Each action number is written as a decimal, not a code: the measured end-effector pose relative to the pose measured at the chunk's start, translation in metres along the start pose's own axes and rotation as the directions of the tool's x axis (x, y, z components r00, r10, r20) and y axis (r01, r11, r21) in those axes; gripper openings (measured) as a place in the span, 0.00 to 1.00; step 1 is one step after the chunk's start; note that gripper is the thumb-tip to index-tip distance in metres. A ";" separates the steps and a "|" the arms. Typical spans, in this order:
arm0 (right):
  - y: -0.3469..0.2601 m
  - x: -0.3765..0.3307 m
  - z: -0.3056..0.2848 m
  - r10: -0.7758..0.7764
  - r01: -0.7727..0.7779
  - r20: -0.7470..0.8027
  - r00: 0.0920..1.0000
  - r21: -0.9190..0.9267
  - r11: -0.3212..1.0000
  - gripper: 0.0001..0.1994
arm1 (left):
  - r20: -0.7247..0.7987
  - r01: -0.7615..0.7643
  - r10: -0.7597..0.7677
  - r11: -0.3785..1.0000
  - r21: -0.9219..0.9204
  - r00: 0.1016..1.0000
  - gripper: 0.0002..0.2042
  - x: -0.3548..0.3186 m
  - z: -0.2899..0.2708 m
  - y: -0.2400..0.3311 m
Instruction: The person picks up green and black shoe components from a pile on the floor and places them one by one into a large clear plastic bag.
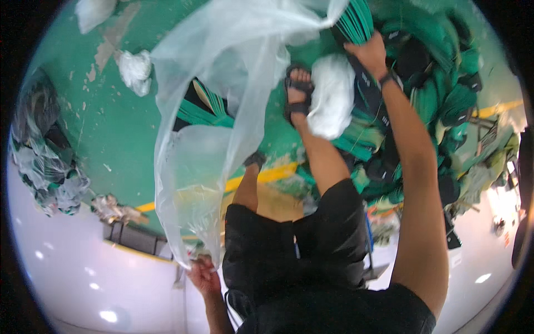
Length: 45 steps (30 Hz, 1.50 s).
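The left hand (203,275), low and close to the body, has its fingers closed on the bottom edge of a large clear plastic bag (222,94). The bag stretches long and upward from that grip across the green floor (111,128), its far end reaching the right hand (368,53). That hand, at full arm's reach, has its fingers curled around a bundle of green straps (356,22), beside the bag's far edge. A sandalled foot (297,92) stands between, next to a white bag (332,94). More green and black goods (445,94) are piled beyond on the right.
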State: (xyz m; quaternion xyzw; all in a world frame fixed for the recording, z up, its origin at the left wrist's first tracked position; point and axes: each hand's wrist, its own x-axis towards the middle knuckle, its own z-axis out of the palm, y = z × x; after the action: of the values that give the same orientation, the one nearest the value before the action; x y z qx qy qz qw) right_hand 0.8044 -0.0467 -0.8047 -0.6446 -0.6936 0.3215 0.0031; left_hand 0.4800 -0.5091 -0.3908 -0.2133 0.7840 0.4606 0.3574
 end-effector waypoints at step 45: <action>-0.032 0.022 -0.130 -0.561 0.404 0.167 0.811 -0.853 0.331 0.32 | 0.256 0.272 -0.311 0.946 0.176 0.915 0.07 -0.022 0.128 0.030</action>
State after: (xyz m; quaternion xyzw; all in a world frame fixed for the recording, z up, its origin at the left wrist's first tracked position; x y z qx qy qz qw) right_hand 0.8267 0.0321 -0.6962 -0.3442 -0.9140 -0.1352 -0.1671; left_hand 0.5207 -0.3829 -0.3983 -0.2355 0.7146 0.3726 0.5432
